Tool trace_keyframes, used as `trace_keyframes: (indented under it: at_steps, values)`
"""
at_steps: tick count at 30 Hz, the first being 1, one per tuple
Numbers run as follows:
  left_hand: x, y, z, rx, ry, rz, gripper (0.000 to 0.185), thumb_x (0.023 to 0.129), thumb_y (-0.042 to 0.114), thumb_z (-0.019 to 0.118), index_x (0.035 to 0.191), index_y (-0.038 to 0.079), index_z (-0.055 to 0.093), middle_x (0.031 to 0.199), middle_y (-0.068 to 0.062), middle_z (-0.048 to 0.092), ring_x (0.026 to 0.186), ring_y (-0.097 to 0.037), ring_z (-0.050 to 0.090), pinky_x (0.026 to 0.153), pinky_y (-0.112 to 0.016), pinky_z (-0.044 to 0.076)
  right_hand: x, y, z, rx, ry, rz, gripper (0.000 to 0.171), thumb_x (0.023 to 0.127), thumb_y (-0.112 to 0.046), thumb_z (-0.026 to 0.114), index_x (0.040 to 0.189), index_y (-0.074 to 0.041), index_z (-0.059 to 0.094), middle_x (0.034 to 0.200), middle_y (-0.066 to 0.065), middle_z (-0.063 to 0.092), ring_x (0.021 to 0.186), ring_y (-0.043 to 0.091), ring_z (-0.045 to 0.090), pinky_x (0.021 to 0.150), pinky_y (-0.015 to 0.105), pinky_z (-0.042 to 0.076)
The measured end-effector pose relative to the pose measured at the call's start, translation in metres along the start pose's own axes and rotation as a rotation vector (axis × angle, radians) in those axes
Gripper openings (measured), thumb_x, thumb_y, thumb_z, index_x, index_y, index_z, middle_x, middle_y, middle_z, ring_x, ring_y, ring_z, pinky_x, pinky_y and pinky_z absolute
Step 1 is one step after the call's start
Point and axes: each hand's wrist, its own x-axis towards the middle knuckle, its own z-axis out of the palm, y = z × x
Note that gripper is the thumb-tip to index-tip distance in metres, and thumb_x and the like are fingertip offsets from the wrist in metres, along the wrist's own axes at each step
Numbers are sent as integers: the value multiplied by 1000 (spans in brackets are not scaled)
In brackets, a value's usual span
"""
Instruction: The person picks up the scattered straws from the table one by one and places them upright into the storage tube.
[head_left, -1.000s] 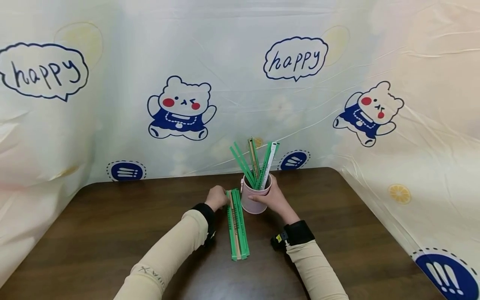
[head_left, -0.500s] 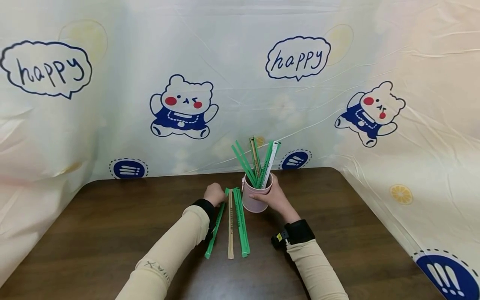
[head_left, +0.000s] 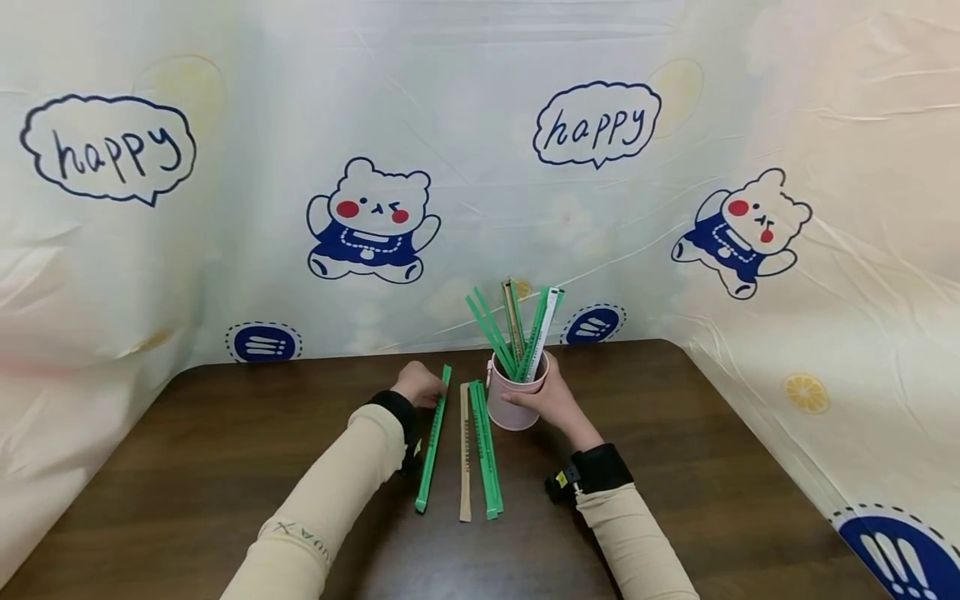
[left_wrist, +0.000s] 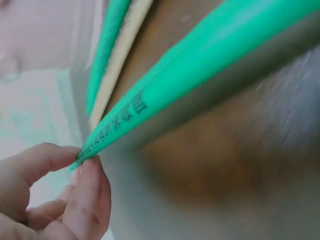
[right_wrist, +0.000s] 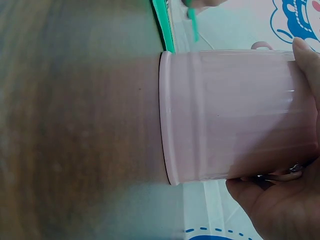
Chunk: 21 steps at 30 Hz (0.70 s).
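Between thumb and fingertips my left hand (head_left: pixel 420 386) pinches one end of a slim green stick with black print (head_left: pixel 431 458). In the left wrist view this green stick (left_wrist: pixel 165 90) stretches away from the fingertips toward the upper right. To its right lie a tan stick (head_left: pixel 465 458) and a small bundle of green sticks (head_left: pixel 486 454). My right hand (head_left: pixel 555 400) holds a pink bucket (head_left: pixel 507 410) around its side, thumb at the front. Green, tan and white sticks (head_left: pixel 542 327) stand leaning in it. Close up in the right wrist view, the bucket (right_wrist: pixel 235 115) has its base against the table.
The dark wooden table (head_left: pixel 300 467) has rounded back corners. Right behind it hangs a pale curtain (head_left: pixel 480 208) printed with bears and "happy" bubbles. Folds of the curtain run along both sides of the table.
The sticks on the table, at first bunched together, now lie apart. My left hand has moved left with a green stick, away from the tan one. My right hand stays on the bucket.
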Motion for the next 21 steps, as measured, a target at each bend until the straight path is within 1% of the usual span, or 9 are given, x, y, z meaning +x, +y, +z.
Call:
trace_keyframes:
  at_steps: [2, 3, 6, 7, 9, 10, 12, 17, 21]
  values:
    - [-1, 6, -11, -67, -3, -1, 38, 90, -4, 63, 124, -20, 57, 113, -31, 64, 108, -44, 70, 94, -44, 62, 0, 1, -1, 1, 2, -19, 93, 83, -9, 84, 156, -5, 26, 153, 24, 40, 137, 41, 48, 118, 63, 39]
    - [-4, 13, -16, -76, 16, -24, 43, 92, -4, 60, 131, -21, 52, 119, -30, 62, 113, -43, 68, 101, -46, 59, -1, 2, -2, -1, 2, -22, 93, 83, -9, 84, 156, -5, 27, 153, 24, 41, 137, 41, 49, 118, 63, 39]
    - [-8, 27, -37, -113, 42, -1, 38, 92, -3, 60, 126, -18, 55, 104, -18, 64, 91, -31, 73, 99, -41, 60, -4, 2, -2, -3, 9, 2, 93, 83, -10, 84, 155, -4, 26, 153, 24, 41, 137, 41, 49, 118, 64, 39]
    - [-7, 32, -44, -119, 52, 5, 35, 92, -2, 60, 124, -16, 57, 103, -17, 65, 84, -25, 72, 100, -39, 60, -5, 2, -2, -1, 10, 15, 93, 83, -9, 83, 155, -3, 26, 153, 24, 41, 137, 42, 48, 118, 64, 39]
    - [-10, 43, -57, -115, 87, 33, 26, 91, -2, 61, 114, -13, 62, 90, -5, 61, 71, -9, 63, 96, -36, 61, -7, 1, 0, -1, 10, 47, 94, 83, -9, 83, 155, -3, 24, 154, 24, 39, 138, 42, 47, 119, 63, 38]
    - [-12, 49, -63, -110, 103, 48, 25, 91, -1, 62, 113, -13, 64, 88, -4, 60, 68, -5, 61, 94, -34, 62, -7, 1, 0, 0, 8, 55, 94, 84, -9, 83, 156, -3, 23, 155, 24, 38, 138, 41, 47, 119, 64, 38]
    - [-18, 62, -73, -99, 120, 94, 30, 93, 1, 60, 119, -14, 64, 94, -5, 63, 69, -2, 60, 97, -33, 61, -7, 1, 0, -1, 1, 52, 93, 84, -8, 82, 156, -2, 22, 155, 25, 38, 138, 42, 47, 118, 64, 38]
    - [-30, 93, -93, -45, 161, 205, 38, 99, 6, 59, 132, -11, 61, 120, -20, 67, 74, -2, 64, 102, -36, 58, -2, 0, -1, 4, -17, 38, 96, 84, -4, 81, 156, 4, 19, 156, 30, 36, 138, 46, 45, 118, 66, 38]
    - [-37, 112, -103, -63, 184, 240, 38, 101, 8, 57, 136, -7, 60, 133, -23, 63, 94, -14, 69, 107, -39, 55, -2, -4, -1, -1, -23, 56, 98, 84, -6, 82, 157, 4, 16, 157, 30, 33, 139, 46, 44, 119, 66, 36]
